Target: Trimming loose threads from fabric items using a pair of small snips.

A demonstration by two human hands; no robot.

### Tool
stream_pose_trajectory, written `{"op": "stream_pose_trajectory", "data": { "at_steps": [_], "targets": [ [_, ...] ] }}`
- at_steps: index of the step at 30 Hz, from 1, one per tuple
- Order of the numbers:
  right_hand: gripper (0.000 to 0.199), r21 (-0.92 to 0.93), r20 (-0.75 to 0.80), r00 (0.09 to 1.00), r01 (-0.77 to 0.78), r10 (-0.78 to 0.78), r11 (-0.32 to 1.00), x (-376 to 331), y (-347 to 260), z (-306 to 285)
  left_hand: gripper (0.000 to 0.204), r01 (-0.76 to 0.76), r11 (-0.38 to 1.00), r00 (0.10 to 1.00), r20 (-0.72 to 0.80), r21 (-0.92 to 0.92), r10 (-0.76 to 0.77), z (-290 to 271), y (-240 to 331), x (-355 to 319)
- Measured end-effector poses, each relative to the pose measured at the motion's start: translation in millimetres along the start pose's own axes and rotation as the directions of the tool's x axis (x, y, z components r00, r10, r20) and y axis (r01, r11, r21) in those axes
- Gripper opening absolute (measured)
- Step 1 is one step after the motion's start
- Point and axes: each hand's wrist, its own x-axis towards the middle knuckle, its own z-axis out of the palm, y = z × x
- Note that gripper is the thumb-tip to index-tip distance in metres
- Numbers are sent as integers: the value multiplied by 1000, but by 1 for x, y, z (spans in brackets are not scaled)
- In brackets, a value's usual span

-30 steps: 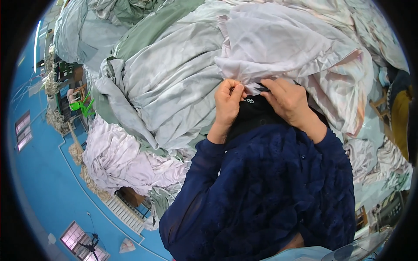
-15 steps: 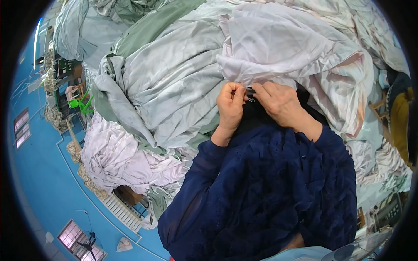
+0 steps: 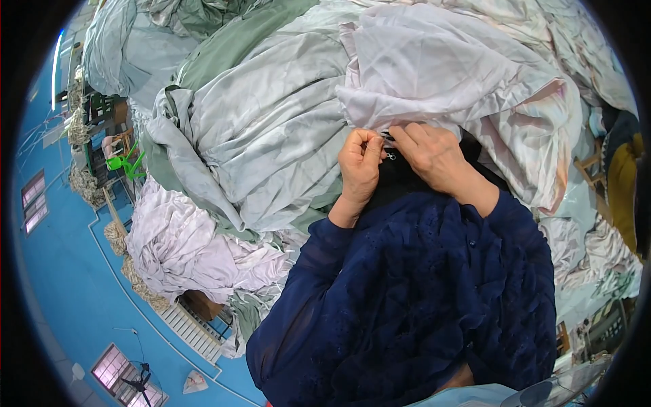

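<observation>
My left hand (image 3: 359, 159) is closed in a pinch at the lower edge of a pale pinkish-white cloth (image 3: 434, 61). Close beside it is my right hand (image 3: 432, 154), its fingers bent down and closed near the same edge. Between the fingertips shows a small dark metal piece (image 3: 386, 134), mostly hidden, so its kind is unclear. Just below it, small silvery rings (image 3: 391, 156) show against black fabric (image 3: 400, 180) on my lap. The pale cloth spreads away from my hands in loose folds.
A large heap of grey-green satin cloth (image 3: 271, 129) lies to the left, with a crumpled pale lilac cloth (image 3: 196, 244) nearer. Beyond stand a bright green plastic item (image 3: 125, 163), a white slatted piece (image 3: 193, 332) and a fan (image 3: 139, 383). More cloth (image 3: 603, 251) lies at right.
My right hand has shifted very slightly up and left, and the dark metal piece between the fingertips shows a little differently. My left hand and the cloth stay nearly still.
</observation>
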Motion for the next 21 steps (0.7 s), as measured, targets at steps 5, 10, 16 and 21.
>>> {"op": "stream_pose_trajectory", "data": {
  "at_steps": [5,10,16,21],
  "targets": [
    [27,62,-19,1000,-21,23,998,-3,2,-2,9,-23,999,1000,-1,-26,23,0,3,-2],
    [32,215,-62,990,-108,124,971,-14,8,-17,3,-187,981,982,-38,-60,185,1,25,3],
    [23,533,-231,872,-257,431,806,-19,25,-22,4,-80,989,994,79,124,70,16,35,9],
    [24,819,95,810,-394,579,417,-14,45,-15,9,-191,918,980,127,347,156,23,25,32]
  ]
}}
